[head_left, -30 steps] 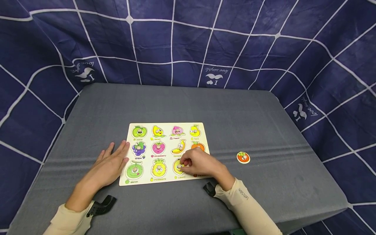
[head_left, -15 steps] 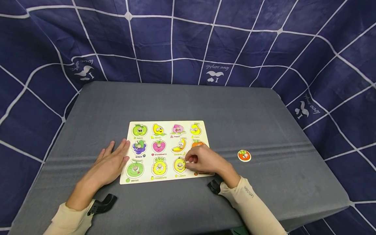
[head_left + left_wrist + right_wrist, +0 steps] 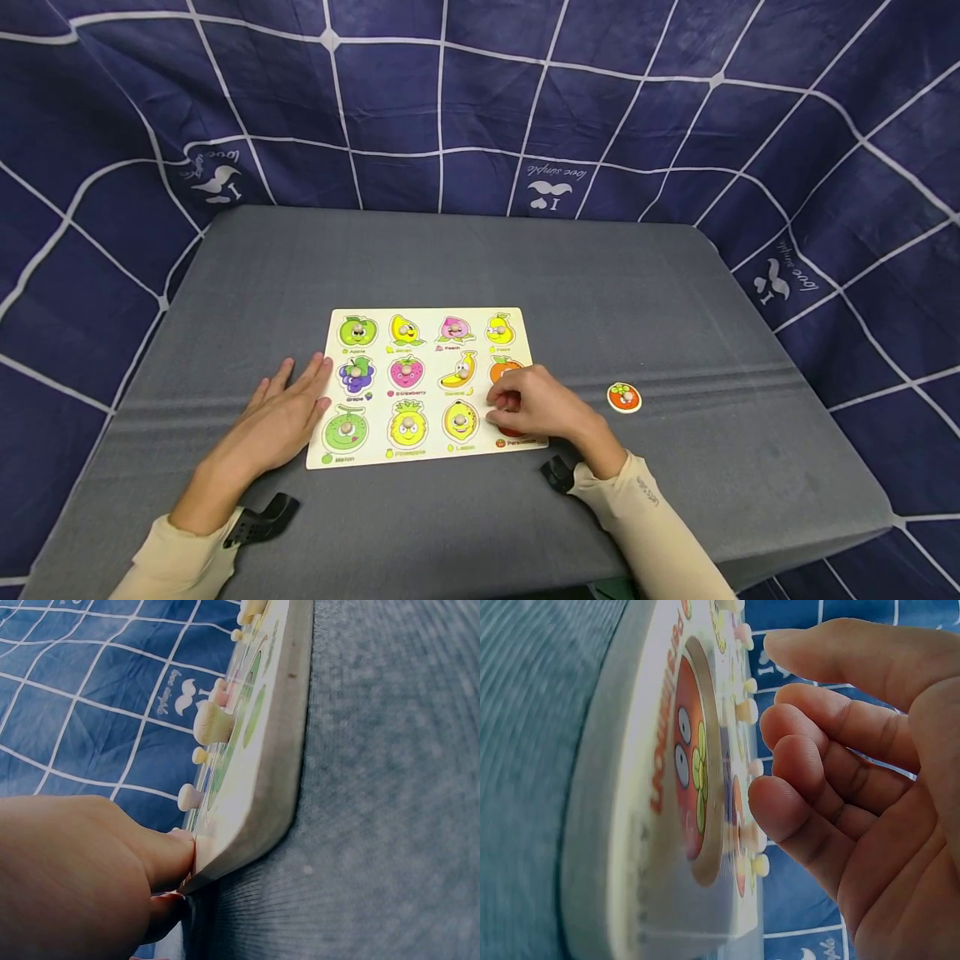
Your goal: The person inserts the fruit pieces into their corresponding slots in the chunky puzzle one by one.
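Note:
A cream wooden fruit puzzle board (image 3: pixel 431 392) lies on the grey table, its fruit pieces topped with small round knobs. The lemon piece (image 3: pixel 461 422) sits in its slot in the bottom row. Over the board's lower right corner hovers my right hand (image 3: pixel 543 402), fingers loosely bent and holding nothing. Beneath it, the right wrist view shows the persimmon recess (image 3: pixel 692 757) with a printed face and no piece in it. My left hand (image 3: pixel 273 425) rests with spread fingers against the board's left edge, thumb touching its corner in the left wrist view.
A round orange-red persimmon piece (image 3: pixel 624 398) with a knob lies on the grey table (image 3: pixel 465 258), right of the board. A navy curtain with white grid lines (image 3: pixel 480 100) surrounds the table at the back and sides.
My right hand has let go of the lemon piece's knob and moved right, off the lemon. The left hand stays at the board's edge.

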The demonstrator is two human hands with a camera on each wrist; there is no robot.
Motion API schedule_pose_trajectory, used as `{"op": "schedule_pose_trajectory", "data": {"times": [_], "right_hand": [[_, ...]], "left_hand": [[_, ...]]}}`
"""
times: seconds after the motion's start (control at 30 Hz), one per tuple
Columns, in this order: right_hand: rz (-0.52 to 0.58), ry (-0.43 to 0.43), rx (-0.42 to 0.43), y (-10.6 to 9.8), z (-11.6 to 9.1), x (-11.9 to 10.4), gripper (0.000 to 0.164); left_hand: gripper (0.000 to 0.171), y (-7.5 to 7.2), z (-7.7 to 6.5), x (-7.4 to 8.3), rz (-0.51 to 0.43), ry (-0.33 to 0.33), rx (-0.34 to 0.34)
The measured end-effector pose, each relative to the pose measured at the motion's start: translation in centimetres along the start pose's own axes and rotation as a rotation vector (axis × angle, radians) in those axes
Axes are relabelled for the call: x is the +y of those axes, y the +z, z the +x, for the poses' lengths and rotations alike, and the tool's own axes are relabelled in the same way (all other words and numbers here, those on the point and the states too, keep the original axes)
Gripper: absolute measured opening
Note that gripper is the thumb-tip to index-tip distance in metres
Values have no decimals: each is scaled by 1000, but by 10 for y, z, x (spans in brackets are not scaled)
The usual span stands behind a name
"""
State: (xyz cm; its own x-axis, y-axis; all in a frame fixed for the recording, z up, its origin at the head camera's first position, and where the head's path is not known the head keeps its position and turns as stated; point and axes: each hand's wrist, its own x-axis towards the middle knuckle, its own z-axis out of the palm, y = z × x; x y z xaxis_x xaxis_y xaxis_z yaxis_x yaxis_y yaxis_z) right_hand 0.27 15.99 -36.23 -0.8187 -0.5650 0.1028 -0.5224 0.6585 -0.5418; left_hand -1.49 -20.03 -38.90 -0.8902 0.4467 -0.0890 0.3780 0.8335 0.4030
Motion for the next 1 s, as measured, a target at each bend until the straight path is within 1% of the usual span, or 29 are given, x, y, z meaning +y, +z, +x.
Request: {"op": "schedule_pose_trajectory", "data": {"times": [0.27, 0.43, 0.7, 1.0], "right_hand": [[-3, -8, 27, -7, -5, 5, 10], [29, -10, 35, -11, -9, 11, 9], [78, 10, 44, -21, -15, 16, 7], [51, 33, 68, -30, -20, 21, 9]], "left_hand": [[55, 0, 1, 0, 1, 4, 3], [55, 0, 1, 0, 3, 5, 5], [55, 0, 1, -1, 3, 6, 3], [55, -1, 1, -1, -2, 9, 1]]}}
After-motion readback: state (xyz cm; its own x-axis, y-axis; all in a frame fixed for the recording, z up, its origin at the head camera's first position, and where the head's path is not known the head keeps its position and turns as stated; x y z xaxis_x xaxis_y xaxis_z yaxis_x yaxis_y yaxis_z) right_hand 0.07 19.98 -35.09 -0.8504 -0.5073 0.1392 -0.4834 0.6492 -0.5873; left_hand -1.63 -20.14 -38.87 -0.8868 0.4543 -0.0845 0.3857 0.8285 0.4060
